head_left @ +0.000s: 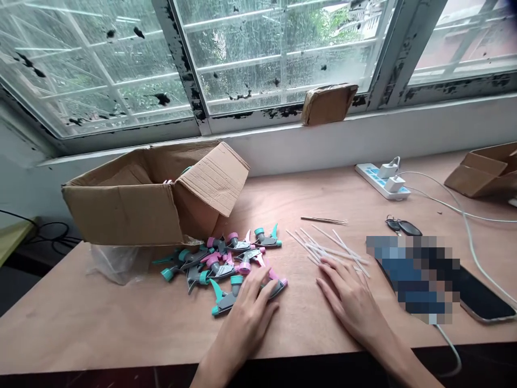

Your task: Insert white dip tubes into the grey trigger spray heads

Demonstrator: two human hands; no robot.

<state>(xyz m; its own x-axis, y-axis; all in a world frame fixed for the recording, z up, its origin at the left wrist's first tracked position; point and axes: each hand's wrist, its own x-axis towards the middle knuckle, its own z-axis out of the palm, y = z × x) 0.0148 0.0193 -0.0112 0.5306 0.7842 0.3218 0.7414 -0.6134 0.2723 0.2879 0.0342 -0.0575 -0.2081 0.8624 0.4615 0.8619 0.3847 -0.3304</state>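
A pile of trigger spray heads [216, 264] in grey with teal or pink caps and triggers lies left of centre. My left hand [252, 304] rests at the pile's near right edge, fingers stretched out over a spray head [228, 299] with a teal cap and trigger; its palm side is hidden. Several thin white plastic tubes [319, 245] lie loosely across one another to the right. My right hand [349, 296] lies flat on the table, fingertips at the near ends of these tubes, holding nothing that I can see.
An open cardboard box [121, 213] stands behind the pile, a clear plastic bag [117, 264] under it. Tweezers [323, 220] lie behind the tubes. Keys [407, 227], a phone [484, 296], a power strip [375, 180] with cables and another box [476, 175] are at the right.
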